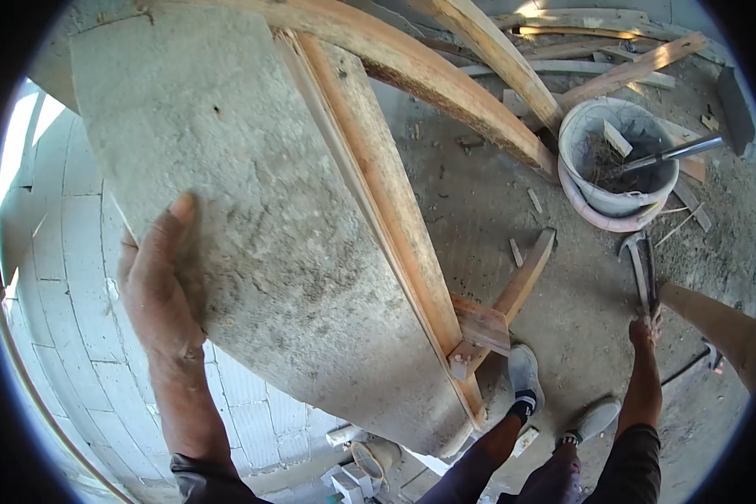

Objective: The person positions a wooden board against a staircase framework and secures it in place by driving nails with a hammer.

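A large, rough grey panel [260, 210] with wooden battens [386, 185] along its right edge fills the left and centre. My left hand [160, 294] grips the panel's left edge, thumb on its face and the other fingers partly hidden. My right hand [644, 330], low at the right, is closed around the handle of a hammer [637, 265], whose head points up and away. Wood pieces [483, 323] join the battens near the panel's lower right, close to my foot.
Nested buckets [617, 160] hold debris and a metal-handled tool. Long timbers [479, 59] lie beyond. Another person's bare limb [714, 328] enters from the right. A pale block wall [84, 277] is at left, with scraps [353, 483] at its foot. A second tool [689, 368] lies right.
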Demonstrator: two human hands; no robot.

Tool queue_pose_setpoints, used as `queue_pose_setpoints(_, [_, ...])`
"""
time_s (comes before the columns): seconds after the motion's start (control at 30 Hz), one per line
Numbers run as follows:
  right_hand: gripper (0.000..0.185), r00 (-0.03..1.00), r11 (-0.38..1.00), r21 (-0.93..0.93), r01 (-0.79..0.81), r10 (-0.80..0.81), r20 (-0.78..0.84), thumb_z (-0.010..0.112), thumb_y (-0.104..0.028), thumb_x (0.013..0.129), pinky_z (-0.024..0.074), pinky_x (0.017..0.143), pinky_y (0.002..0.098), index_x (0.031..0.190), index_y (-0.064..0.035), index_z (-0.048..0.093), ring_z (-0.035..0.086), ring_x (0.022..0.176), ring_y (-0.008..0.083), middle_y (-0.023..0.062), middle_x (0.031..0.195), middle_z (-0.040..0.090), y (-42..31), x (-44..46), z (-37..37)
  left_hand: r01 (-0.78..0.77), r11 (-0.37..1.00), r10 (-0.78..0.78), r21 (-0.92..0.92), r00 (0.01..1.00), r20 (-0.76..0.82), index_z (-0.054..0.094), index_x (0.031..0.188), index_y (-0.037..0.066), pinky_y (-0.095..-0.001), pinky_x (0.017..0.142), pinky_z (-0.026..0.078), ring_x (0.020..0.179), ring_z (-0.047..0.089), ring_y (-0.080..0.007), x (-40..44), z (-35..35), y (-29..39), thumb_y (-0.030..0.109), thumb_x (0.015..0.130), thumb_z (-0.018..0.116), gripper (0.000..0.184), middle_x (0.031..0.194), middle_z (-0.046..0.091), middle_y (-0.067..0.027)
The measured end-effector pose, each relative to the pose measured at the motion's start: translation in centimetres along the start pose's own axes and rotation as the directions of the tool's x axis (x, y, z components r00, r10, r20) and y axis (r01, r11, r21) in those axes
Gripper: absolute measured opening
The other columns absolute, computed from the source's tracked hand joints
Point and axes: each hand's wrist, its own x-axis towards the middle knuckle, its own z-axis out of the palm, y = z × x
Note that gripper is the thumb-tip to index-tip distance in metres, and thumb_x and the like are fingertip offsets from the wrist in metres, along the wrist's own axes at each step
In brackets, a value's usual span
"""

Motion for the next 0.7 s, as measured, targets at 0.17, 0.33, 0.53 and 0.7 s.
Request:
queue_pose_setpoints(0.17, [0.046, 0.993, 0.995, -0.101, 0.002, -0.013, -0.116, 0.050, -0.015, 0.095, 0.0324, 0.110, 0.0594, 0.141, -0.0173, 0.051, 0.026, 0.144, 0.0375, 0.0131, 0.162, 0.012, -1.4, 0.6, 4.9, 0.009, 0.999, -0.007, -0.037, 0.999, 0.046, 0.041, 0.131, -0.011, -0.0388, 0.095, 0.050, 0.106, 0.064, -0.0286, 0.0, 0.0, 0.2, 0.016, 0.088, 0.068, 0.058, 0.118, 0.059, -0.0242])
queue_pose_setpoints(0.33, [0.049, 0.999, 0.994, 0.103, -0.028, 0.025, 0.034, 0.051, -0.019, 0.090, 0.0286, 0.115, 0.0531, 0.138, -0.0085, 0.054, 0.029, 0.142, 0.0393, 0.0183, 0.157, 0.027, -2.5, -0.5, 2.8, 0.048, 0.997, -0.040, -0.068, 0.993, 0.113, 0.042, 0.131, -0.008, -0.0381, 0.091, 0.052, 0.104, 0.064, -0.0268, -0.1, 0.3, 0.7, 0.016, 0.089, 0.067, 0.054, 0.118, 0.059, -0.0219])
queue_pose_setpoints(0.53, [0.046, 0.961, 0.936, 0.276, 0.217, -0.254, 0.106, 0.063, -0.014, 0.074, 0.0493, 0.087, 0.0517, 0.119, -0.0044, 0.059, 0.059, 0.108, 0.0452, 0.0224, 0.106, 0.066, 1.7, 6.5, 9.8, 0.035, 0.994, -0.024, -0.104, 0.994, 0.105, 0.051, 0.123, -0.007, -0.0342, 0.084, 0.053, 0.094, 0.065, -0.0208, 0.1, 0.1, 0.8, 0.014, 0.090, 0.066, 0.041, 0.111, 0.064, -0.0172])
queue_pose_setpoints(0.7, [0.024, 0.884, 0.850, 0.276, 0.449, -0.376, -0.277, 0.061, -0.023, 0.082, 0.0508, 0.074, 0.0531, 0.102, -0.0108, 0.068, 0.064, 0.083, 0.0407, 0.0178, 0.090, 0.067, -1.2, 1.2, 8.2, 0.029, 0.998, -0.018, -0.055, 0.982, 0.186, 0.051, 0.122, -0.008, -0.0330, 0.084, 0.053, 0.095, 0.065, -0.0198, 0.3, -0.3, 1.0, 0.017, 0.091, 0.067, 0.042, 0.110, 0.064, -0.0179])
